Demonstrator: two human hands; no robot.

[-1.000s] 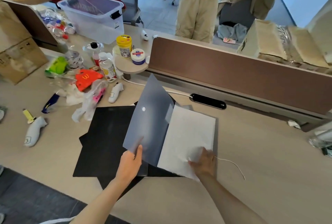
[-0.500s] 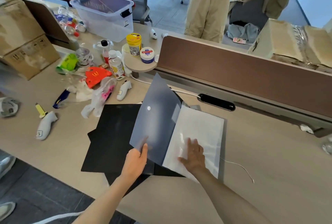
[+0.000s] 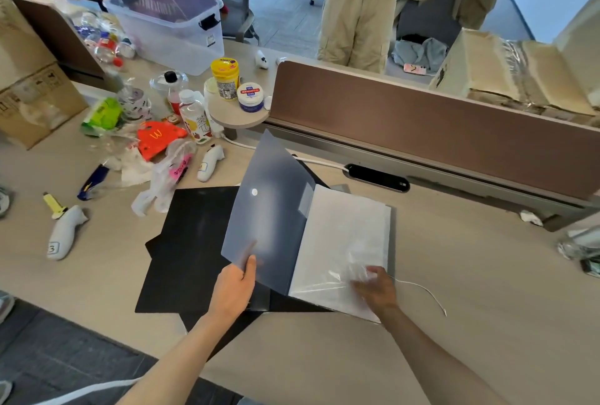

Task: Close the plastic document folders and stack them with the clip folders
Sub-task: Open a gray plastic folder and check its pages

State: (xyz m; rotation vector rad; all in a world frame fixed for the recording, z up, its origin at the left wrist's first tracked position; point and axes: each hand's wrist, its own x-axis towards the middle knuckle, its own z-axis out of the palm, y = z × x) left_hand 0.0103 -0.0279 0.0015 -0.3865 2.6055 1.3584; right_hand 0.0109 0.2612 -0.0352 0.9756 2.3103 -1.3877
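The surface (image 3: 470, 274) carries, near its middle, a spread of black clip folders (image 3: 188, 242) lying flat, with the open plastic document folder (image 3: 324, 235) resting partly over their right side. The folder's long axis runs from near to far, its spine along the middle. Its grey translucent cover (image 3: 269, 209) stands tilted up on the left of the spine, with the white pages (image 3: 344, 235) lying flat on the right.

The left hand (image 3: 235, 287) pinches the cover's near corner, so the cover rises up and away from it toward the far side. To close, the cover should swing rightward over the pages, and the left hand is placed for that.

The right hand (image 3: 376, 284) lies with spread fingers on the near right corner of the pages, pressing down a clear sleeve; it grasps nothing, and it sits in the path of the closing cover.
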